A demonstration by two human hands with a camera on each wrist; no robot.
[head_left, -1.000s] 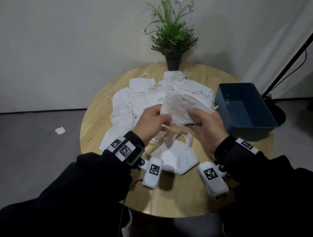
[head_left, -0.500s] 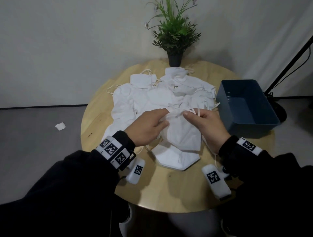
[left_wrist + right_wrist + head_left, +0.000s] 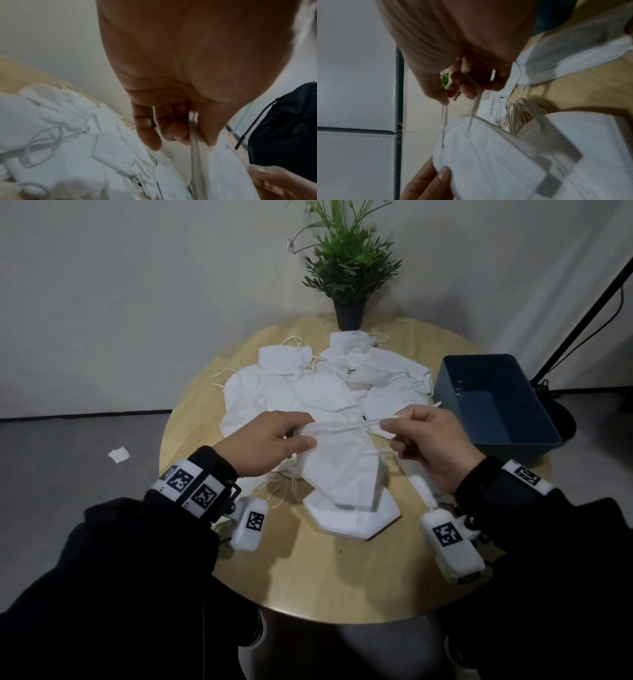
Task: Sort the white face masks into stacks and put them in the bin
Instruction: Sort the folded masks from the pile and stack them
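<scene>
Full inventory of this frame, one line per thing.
held mask: one, white, over the stack, ear loop pulled taut
stack: one, white masks, table's near middle
loose masks: many, count unclear, white, heaped mid-table
bin: one, dark blue, table's right side, nothing visible in it
table: one, round, light wood
plant: one, green, dark pot, table's far edge
scrap: one, white, floor at left
left hand: grips held mask's edge
right hand: pinches its ear loop

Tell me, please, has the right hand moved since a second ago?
Yes. The right hand has drawn rightward toward the blue bin, away from the left hand, pulling the held mask's ear loop taut.
</scene>
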